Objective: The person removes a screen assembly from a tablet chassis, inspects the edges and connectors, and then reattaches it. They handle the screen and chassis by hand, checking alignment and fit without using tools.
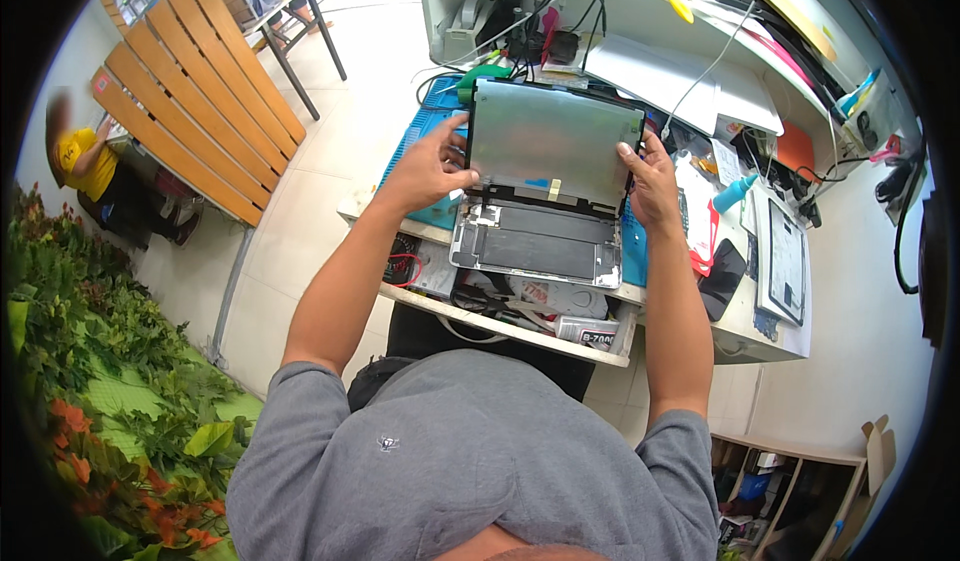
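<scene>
A tablet screen [556,143] stands tilted up with its silvery back toward me. My left hand [425,169] is at its left edge, thumb low on the frame and fingers bent behind it. At the right edge my right hand [652,183] pinches the frame, thumb on the near face. Just below lies the opened tablet body [540,242], its dark batteries and inner parts showing. Its near edge reaches over an open drawer [480,319]. Between screen and body sits a small pale tab [554,190]; whether a cable joins them I cannot tell.
A blue work mat [405,141] lies under the tablet. To the right are a teal bottle [735,193], a dark pouch-like piece [724,279] and another tablet [781,261]. Cables hang over the shelf behind. A person in yellow [88,156] is by a slatted wooden panel [200,91].
</scene>
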{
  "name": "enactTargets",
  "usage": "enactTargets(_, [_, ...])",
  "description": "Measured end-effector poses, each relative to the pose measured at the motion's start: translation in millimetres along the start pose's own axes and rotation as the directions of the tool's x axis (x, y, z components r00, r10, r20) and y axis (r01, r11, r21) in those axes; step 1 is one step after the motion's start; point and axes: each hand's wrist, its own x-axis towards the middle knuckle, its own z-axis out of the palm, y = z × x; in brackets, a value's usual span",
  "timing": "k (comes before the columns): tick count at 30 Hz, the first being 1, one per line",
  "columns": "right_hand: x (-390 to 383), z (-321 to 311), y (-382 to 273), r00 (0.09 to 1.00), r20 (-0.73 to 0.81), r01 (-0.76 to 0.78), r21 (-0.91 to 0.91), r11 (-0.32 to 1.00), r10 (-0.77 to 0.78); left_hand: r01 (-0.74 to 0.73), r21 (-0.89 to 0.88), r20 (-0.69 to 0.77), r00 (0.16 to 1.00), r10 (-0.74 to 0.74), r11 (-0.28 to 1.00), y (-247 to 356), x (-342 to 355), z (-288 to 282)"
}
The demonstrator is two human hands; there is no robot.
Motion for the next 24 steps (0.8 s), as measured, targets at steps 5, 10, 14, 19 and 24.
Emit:
enactTargets(5, [-1, 1, -1, 1.000, 0.006, -0.007, 0.005, 1.000, 0.007, -0.287, 0.350, -0.090, 0.937, 0.337, 0.892, 46, -6, 2])
enactTargets(10, [-2, 2, 0, 1.000, -0.024, -0.008, 0.016, 1.000, 0.008, -0.327, 0.666, 0.120, 0.934, 0.336, 0.671, 58, -13, 24])
enactTargets(14, [-2, 2, -1, 1.000, 0.018, -0.018, 0.035, 0.999, 0.017, -0.334, 0.706, 0.125, 0.926, 0.355, 0.624, 51, -12, 25])
enactTargets(19, [-2, 2, -2, 1.000, 0.001, -0.010, 0.020, 1.000, 0.010, -0.305, 0.711, 0.143, 0.945, 0.294, 0.634, 48, -12, 29])
enactTargets(24, [-4, 4, -3, 1.000, 0.004, -0.017, 0.046, 0.999, 0.017, -0.284, 0.683, 0.120, 0.952, 0.280, 0.673, 47, -10, 31])
